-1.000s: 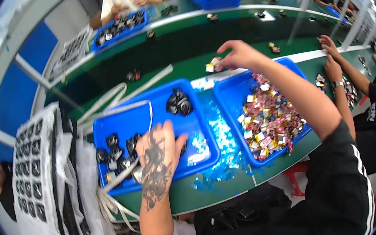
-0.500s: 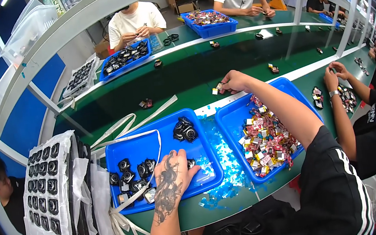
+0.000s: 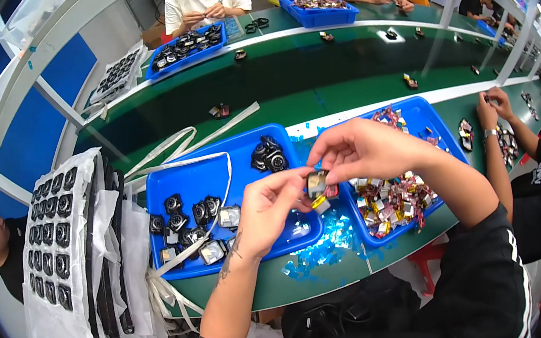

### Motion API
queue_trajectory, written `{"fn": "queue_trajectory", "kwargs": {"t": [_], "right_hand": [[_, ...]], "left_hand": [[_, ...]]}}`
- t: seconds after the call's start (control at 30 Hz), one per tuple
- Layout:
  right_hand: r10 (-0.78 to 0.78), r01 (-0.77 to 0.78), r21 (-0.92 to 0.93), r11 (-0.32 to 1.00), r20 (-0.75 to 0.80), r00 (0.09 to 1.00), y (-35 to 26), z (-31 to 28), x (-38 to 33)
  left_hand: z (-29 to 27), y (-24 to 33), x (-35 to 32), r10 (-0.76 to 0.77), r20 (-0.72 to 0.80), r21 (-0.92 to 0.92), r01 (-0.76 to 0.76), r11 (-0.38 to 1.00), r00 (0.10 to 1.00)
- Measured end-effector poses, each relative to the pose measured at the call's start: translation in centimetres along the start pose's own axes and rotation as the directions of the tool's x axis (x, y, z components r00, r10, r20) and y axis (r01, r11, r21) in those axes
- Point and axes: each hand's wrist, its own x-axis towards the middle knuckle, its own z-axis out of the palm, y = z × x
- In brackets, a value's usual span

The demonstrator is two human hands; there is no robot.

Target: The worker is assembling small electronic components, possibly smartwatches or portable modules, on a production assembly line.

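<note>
Over the gap between two blue trays, both my hands hold a small open black watch case (image 3: 313, 182), with a pinkish circuit board and a yellow-edged battery (image 3: 319, 204) at its lower side. My left hand (image 3: 266, 213) grips the case between thumb and fingers from the left. From the right, my right hand (image 3: 369, 150) pinches its upper right edge. The left blue tray (image 3: 234, 148) holds several black watch cases (image 3: 192, 235) and a small pile of them (image 3: 269, 154). Boards with batteries (image 3: 389, 203) heap up in the right blue tray (image 3: 422, 110).
Scraps of blue film (image 3: 324, 247) litter the green bench between the trays. Stacked sheets of black cases (image 3: 49, 240) stand at the left, beside loose white straps (image 3: 231, 180). Beyond the trays runs a green conveyor (image 3: 313, 72) carrying small parts. Co-workers sit opposite and at the right.
My left hand has risen out of the left tray with a watch case. My right hand has come back from the conveyor's edge with a small part, meeting the left. The view has shifted slightly.
</note>
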Motion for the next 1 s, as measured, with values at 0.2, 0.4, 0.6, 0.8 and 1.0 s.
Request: {"fn": "queue_trajectory", "kwargs": {"t": [0.2,0.4,0.6,0.8,1.0], "right_hand": [[-0.006,0.025,0.106,0.994,-0.171,0.985,-0.4,2.2,-1.8],[0.071,-0.055,0.063,0.996,-0.276,0.959,-0.5,3.6,-3.5],[0.073,-0.033,0.203,0.979,-0.194,0.978,2.2,1.5,-0.7],[0.25,-0.186,0.172,0.967,-0.531,0.809,10.8,-9.9,6.5],[0.356,-0.405,0.067,0.912,-0.62,0.699,16.8,-12.3,9.4]], "left_hand": [[1.3,0.0,-0.8,0.049,-0.076,-0.118,-0.058,0.991,0.996],[2.1,-0.9,-1.4,0.024,-0.103,-0.202,-0.044,0.978,0.994],[1.5,-1.6,-0.7,0.181,-0.28,0.042,-0.176,0.983,0.943],[-3.4,1.4,-0.2,0.283,-0.29,0.95,0.238,0.203,0.914],[-3.2,-0.1,-1.6,-0.027,-0.137,0.989,0.135,-0.054,0.99]]}}
